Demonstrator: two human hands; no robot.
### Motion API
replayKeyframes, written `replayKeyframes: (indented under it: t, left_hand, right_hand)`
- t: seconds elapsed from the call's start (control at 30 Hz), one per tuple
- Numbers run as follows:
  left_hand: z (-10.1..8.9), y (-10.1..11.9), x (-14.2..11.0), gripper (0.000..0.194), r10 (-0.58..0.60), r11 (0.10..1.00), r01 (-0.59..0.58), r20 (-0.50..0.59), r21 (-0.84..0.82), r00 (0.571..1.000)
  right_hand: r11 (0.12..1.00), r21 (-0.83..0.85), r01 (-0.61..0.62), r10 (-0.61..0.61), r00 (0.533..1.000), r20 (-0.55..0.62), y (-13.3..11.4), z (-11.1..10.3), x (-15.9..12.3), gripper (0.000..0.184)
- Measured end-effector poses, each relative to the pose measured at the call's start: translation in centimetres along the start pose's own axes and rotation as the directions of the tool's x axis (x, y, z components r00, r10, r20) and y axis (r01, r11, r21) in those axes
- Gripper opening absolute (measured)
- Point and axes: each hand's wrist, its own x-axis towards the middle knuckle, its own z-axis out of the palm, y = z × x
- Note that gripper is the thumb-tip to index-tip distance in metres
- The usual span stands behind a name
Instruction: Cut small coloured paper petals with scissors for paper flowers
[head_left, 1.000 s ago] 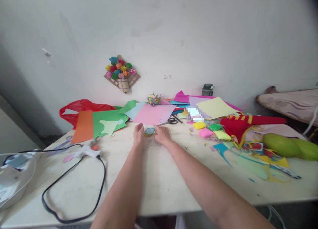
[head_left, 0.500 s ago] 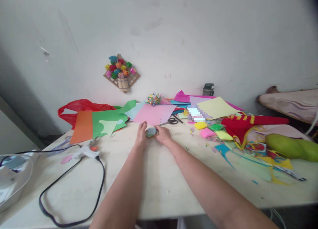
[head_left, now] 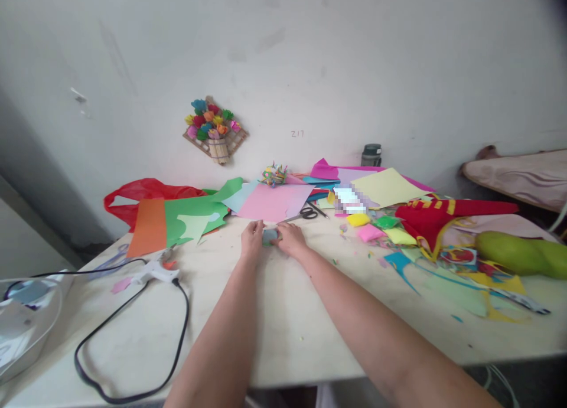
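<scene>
In the head view, both hands come in over the near edge of the tabletop (head_left: 292, 313) and meet around a small pale-blue piece (head_left: 270, 237), which sits between them, past the middle of the tabletop towards its far edge. The right hand (head_left: 290, 239) has its grip on the piece, fingers closed at its right edge. The left hand (head_left: 252, 238) is curled at the piece's left edge, touching or just beside it; whether its grip presses on the piece I cannot tell. The piece is partly hidden by the fingers.

Just beyond the hands, towards the far edge, lies a pink sheet (head_left: 272, 202), with dark-handled scissors (head_left: 309, 213) near its right corner and a pen (head_left: 318, 209) beside them.

Towards the far left corner are a green sheet (head_left: 195, 205), an orange sheet (head_left: 148, 231) next to it and a red bag (head_left: 163, 189) behind. A white glue gun (head_left: 156, 271) lies nearer the left edge, its black cord (head_left: 187, 313) looping towards the near edge.

On the right half, a yellow packet (head_left: 358, 219) and a pink packet (head_left: 371, 234) lie near a red cloth (head_left: 429, 222). A bulky green object (head_left: 509, 253) lies by the right edge.
</scene>
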Motion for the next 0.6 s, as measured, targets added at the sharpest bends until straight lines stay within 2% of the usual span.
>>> replayKeyframes:
  t: [0.1,0.2,0.3,0.4,0.5,0.6]
  left_hand:
    - [-0.7,0.2,-0.1,0.026,0.022,0.953,-0.016,-0.017,0.301,1.0]
    - [-1.2,-0.1,-0.1,0.028,-0.002,0.917,-0.005,0.016,0.4,1.0]
    - [-1.3,-0.4,-0.1,0.035,-0.012,0.927,-0.021,0.088,0.373,0.996]
    - [-1.3,-0.6,-0.2,0.036,-0.013,0.938,-0.026,0.111,0.345,0.994]
    - [-1.3,-0.6,-0.1,0.035,-0.004,0.971,-0.015,0.079,0.239,0.997]
    - [-1.2,-0.7,0.0,0.033,0.019,0.995,-0.026,0.071,0.1,0.997]
  right_hand:
    - [1.0,0.009,-0.022,0.022,1.0,0.002,0.1,0.1,0.2,0.027]
    - [0.997,0.06,-0.049,0.051,0.998,-0.026,0.3,0.2,0.3,0.019]
    - [0.987,0.143,-0.068,0.079,0.994,-0.077,0.5,0.3,0.4,0.01]
    - [0.971,0.222,-0.093,0.117,0.989,-0.096,0.7,0.3,0.4,0.004]
    - [0.954,0.28,-0.106,0.135,0.987,-0.088,0.9,0.3,0.5,0.013]
    - [0.933,0.355,-0.057,0.105,0.988,-0.117,1.1,0.5,0.7,0.018]
